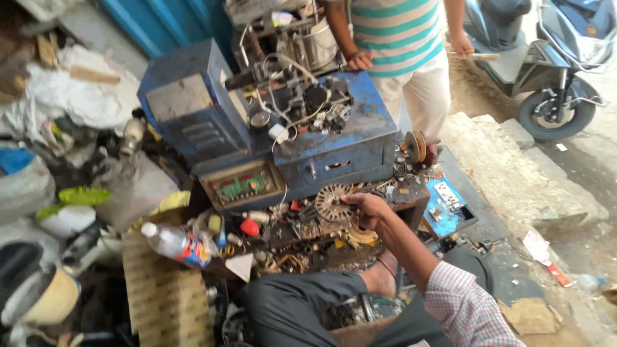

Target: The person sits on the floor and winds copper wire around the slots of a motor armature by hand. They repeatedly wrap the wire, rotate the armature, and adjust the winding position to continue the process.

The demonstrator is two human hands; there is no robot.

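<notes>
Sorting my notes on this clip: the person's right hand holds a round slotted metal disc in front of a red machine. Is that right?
Not quite. The head view shows the right hand holding the round slotted metal disc, but the machine behind it is blue, not red.

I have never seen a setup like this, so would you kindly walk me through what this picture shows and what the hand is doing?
There is no robot here: the single picture comes from a camera worn on a person's head, looking down at their own work. They sit with a knee raised before a cluttered workbench. Their right hand, on a checked sleeve, grips a round slotted metal disc. The left hand is out of view. On the bench stands a worn blue machine topped with wires and small parts. A plastic bottle lies lower left, and a blue switchboard sits to the right. Another person in a striped shirt stands behind, near a parked scooter.
</notes>
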